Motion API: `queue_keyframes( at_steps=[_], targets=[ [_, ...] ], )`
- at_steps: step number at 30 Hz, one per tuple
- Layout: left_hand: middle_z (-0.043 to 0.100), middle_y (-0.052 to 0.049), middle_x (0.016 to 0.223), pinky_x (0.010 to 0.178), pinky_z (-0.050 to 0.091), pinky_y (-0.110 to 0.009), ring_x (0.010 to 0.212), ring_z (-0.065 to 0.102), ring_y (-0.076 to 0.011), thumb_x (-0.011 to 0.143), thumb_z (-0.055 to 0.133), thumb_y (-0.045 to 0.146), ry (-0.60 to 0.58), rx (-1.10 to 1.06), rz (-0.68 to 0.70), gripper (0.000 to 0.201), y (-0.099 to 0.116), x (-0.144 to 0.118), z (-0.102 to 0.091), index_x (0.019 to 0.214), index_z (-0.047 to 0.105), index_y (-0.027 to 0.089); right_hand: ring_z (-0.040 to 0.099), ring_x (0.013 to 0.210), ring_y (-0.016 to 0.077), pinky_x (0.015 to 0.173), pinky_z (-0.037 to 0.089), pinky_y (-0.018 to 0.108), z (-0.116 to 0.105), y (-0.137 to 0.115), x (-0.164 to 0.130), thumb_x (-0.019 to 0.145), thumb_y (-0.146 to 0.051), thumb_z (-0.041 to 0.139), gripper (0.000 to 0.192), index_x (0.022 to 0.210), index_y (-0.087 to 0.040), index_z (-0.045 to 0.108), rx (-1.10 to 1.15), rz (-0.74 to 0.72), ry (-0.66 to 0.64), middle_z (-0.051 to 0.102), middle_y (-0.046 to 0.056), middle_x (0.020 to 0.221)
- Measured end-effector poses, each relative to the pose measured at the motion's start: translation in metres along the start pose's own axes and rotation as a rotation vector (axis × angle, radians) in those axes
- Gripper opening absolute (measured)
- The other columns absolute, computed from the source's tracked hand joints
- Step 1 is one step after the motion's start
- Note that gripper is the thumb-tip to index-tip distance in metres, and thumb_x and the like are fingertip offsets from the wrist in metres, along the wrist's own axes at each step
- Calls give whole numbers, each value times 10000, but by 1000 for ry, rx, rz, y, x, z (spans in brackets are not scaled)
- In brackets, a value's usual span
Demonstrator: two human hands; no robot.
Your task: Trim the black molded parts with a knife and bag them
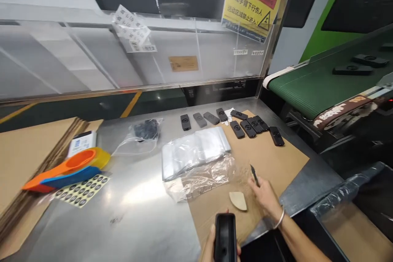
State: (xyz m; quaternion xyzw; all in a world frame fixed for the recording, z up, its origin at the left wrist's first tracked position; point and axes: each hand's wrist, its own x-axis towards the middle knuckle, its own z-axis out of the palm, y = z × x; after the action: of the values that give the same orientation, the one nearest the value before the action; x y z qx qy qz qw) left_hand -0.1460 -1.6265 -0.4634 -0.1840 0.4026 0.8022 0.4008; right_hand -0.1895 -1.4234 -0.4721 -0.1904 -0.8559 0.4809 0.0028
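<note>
My left hand [210,245] is closed around a black plastic housing [225,237], a long, hollow part with rounded corners, at the bottom of the view. Over the brown cardboard, my right hand [263,191] grips a slim, dark, pen-shaped tool [254,174] that points up and away; its exact kind cannot be made out. Between the hands lies a pale, quarter-round piece [238,201] on the cardboard sheet [284,168]. Farther back, several black plastic parts with round marks [248,128] lie in a loose group.
A stack of clear plastic bags [196,149] sits mid-table. Leftward are a bag with a dark item [145,130], orange, yellow and blue scoops [73,166], a sticker sheet [82,190] and stacked cardboard [33,143]. A green conveyor belt [307,90] and a lined bin [346,221] stand right.
</note>
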Motion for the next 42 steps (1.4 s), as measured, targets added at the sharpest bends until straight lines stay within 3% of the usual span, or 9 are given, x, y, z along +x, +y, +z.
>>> queue_keyframes(
  at_steps=[4,11,14,18,22,27,31,37,42],
  targets=[
    [642,-136,572,492,445,-212,483,603,-162,783,284,712,-66,-90,-50,751,7,5,-2,815,647,55,540,778,241,709,403,358,-19,27,27,828,-295,394,302,1048,-155,545,-295,-100,151,572,109,865],
    [656,-131,612,452,427,-181,509,616,-153,842,348,596,112,-235,-37,609,16,9,0,802,638,62,457,986,321,860,369,491,0,36,23,864,-261,392,365,1158,-89,526,-529,-376,281,522,186,1061],
    [659,-141,627,446,425,-175,504,612,-145,852,340,583,176,-216,-34,630,18,10,6,799,647,36,494,1000,250,876,415,412,11,21,3,906,-307,374,321,1124,-137,538,-305,-511,151,566,129,1041],
    [666,-150,661,470,446,-190,519,612,-147,852,379,558,195,-191,-5,603,17,13,9,809,650,21,530,1009,185,868,445,332,26,0,-26,938,-323,337,299,1107,-199,550,-13,-414,-151,581,88,1068],
    [681,-152,738,505,467,-222,563,622,-169,815,485,536,234,-147,82,514,12,20,5,885,628,48,515,1024,202,880,433,363,35,-2,-31,934,-304,346,291,1105,-190,552,-40,-434,-132,585,91,1053],
    [659,-139,1025,741,495,-289,889,631,-224,759,580,524,415,63,324,532,13,39,-7,1117,558,130,552,973,185,847,460,324,38,-2,-6,932,-267,339,291,1081,-153,562,-151,-510,-47,609,97,1020],
    [552,-127,1239,1054,282,-320,1196,452,-237,771,600,421,494,405,631,468,9,61,-17,1140,585,132,584,912,141,800,475,238,55,-24,23,931,-184,306,304,1076,-157,571,-327,-677,-96,629,80,983],
    [503,-134,1273,1086,209,-377,1244,366,-254,809,529,310,608,602,773,438,1,72,-20,1216,533,146,541,1004,245,850,434,367,96,-53,81,786,-8,390,369,1066,-122,601,-553,-789,-58,604,151,1092],
    [531,-122,1199,1064,228,-405,1191,397,-264,787,541,243,639,643,893,365,30,69,-17,1142,585,172,520,998,268,839,407,387,106,-68,117,769,7,429,338,1026,-105,619,-677,-865,2,609,178,1055]
  ],
)
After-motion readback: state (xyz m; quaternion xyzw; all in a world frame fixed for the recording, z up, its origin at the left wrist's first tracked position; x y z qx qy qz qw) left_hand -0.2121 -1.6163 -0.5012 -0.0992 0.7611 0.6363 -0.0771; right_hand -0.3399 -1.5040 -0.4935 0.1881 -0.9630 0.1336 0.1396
